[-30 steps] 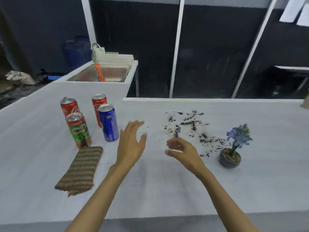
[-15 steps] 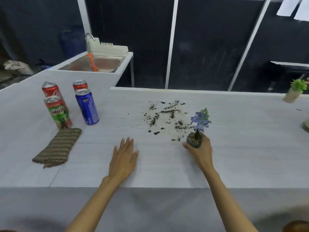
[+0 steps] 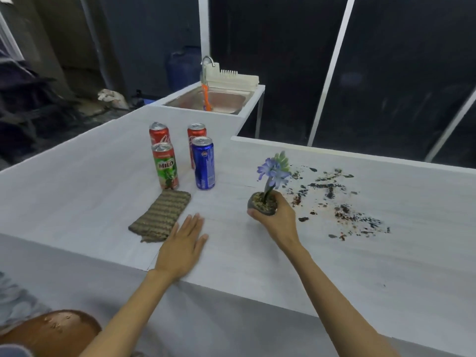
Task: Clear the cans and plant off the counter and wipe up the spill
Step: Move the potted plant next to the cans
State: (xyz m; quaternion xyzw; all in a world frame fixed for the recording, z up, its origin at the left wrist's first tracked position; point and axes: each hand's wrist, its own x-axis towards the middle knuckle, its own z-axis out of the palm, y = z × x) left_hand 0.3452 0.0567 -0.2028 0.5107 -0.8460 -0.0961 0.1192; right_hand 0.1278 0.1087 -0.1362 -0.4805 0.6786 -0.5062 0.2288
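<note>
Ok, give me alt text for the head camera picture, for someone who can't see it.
A person's right hand grips a small potted plant at a white counter, with spilled soil to its right. The left hand lies flat beside a brown cloth, near four upright cans.

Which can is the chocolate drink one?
Find the four cans on the white counter, in front of the sink. Right behind the brown cloth stands the Milo can, the only green one; the rest are red or blue.
</note>
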